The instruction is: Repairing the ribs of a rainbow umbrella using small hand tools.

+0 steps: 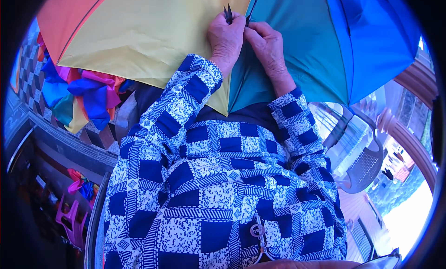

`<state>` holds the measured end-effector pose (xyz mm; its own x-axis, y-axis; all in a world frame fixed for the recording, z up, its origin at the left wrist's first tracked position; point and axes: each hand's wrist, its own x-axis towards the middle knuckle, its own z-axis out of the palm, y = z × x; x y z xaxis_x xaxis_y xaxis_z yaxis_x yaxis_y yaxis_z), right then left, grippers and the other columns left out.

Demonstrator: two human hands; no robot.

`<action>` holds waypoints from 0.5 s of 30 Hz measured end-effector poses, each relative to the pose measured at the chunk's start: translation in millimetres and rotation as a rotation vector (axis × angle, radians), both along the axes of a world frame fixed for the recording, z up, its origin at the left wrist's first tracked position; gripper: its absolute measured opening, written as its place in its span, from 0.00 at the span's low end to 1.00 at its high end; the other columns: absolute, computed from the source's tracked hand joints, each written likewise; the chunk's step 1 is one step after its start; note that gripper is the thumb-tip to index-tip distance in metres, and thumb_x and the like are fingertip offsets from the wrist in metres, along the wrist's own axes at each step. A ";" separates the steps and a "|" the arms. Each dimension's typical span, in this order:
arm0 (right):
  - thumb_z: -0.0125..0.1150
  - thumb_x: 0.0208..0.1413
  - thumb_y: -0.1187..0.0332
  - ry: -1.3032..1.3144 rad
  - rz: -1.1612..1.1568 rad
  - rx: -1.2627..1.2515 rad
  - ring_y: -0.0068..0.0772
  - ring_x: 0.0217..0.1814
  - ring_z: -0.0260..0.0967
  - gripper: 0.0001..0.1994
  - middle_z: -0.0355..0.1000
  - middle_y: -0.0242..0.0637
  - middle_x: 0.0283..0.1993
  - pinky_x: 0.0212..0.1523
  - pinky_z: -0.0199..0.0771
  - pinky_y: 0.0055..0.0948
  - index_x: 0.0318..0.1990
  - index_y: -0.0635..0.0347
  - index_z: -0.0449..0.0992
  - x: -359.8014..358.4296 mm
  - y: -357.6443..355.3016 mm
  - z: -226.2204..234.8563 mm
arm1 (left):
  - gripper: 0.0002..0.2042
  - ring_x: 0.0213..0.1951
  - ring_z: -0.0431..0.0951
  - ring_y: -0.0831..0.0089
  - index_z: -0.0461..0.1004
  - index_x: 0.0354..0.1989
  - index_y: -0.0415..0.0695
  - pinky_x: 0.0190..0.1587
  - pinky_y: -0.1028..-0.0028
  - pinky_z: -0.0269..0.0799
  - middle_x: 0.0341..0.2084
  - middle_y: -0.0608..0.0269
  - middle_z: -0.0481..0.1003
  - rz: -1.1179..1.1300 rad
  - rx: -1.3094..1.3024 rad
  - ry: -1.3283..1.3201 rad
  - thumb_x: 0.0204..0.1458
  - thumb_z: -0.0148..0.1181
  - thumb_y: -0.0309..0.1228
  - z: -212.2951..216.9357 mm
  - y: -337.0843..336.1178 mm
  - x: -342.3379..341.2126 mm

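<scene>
A rainbow umbrella (139, 41) lies spread in front of me, its inner side and thin dark ribs towards me. My left hand (226, 39) is closed around small dark thread snips (228, 14), whose two pointed blades stick up past the fingers, slightly apart. Beside it, my right hand (268, 46) pinches at a dark rib (248, 21) where the yellow and green panels meet. The two hands' fingertips come together there. What exactly lies between the fingertips is too small and partly hidden to make out.
A heap of crumpled multicoloured cloth (95, 95) lies on the patterned floor at the left. Lower left is a pink plastic stool (72, 220) with more bright cloth near it. A grey plastic chair (364, 167) stands at the right, near brown round railings (409, 139).
</scene>
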<state>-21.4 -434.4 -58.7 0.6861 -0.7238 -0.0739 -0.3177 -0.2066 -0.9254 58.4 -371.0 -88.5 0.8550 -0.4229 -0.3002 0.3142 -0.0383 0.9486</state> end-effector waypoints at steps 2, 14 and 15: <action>0.57 0.46 0.67 0.137 0.105 -0.259 0.38 0.32 0.71 0.08 0.72 0.41 0.29 0.34 0.70 0.32 0.31 0.62 0.77 -3.7 -5.7 11.5 | 0.03 0.14 0.68 0.80 0.71 0.27 0.40 0.16 0.80 0.63 0.16 0.67 0.69 -0.024 -0.023 0.083 0.47 0.56 0.26 4.9 0.6 1.7; 0.54 0.47 0.66 0.179 0.171 -0.451 0.46 0.32 0.70 0.08 0.72 0.43 0.29 0.34 0.70 0.39 0.28 0.59 0.77 -20.0 1.1 38.4 | 0.03 0.13 0.67 0.77 0.70 0.26 0.41 0.14 0.78 0.59 0.14 0.69 0.65 -0.094 -0.076 0.316 0.47 0.55 0.26 22.5 7.8 7.8; 0.53 0.47 0.67 0.165 0.159 -0.460 0.46 0.32 0.70 0.08 0.72 0.43 0.29 0.34 0.70 0.39 0.28 0.59 0.76 -20.7 1.5 38.5 | 0.03 0.13 0.67 0.77 0.70 0.26 0.41 0.14 0.78 0.59 0.14 0.69 0.65 -0.101 -0.074 0.314 0.47 0.55 0.26 24.5 7.5 7.4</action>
<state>-42.0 -432.9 -20.2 0.7964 -0.5945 0.1112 -0.3832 -0.6383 -0.6676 65.8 -363.6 -64.0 0.6787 -0.5310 -0.5074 0.5892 -0.0187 0.8077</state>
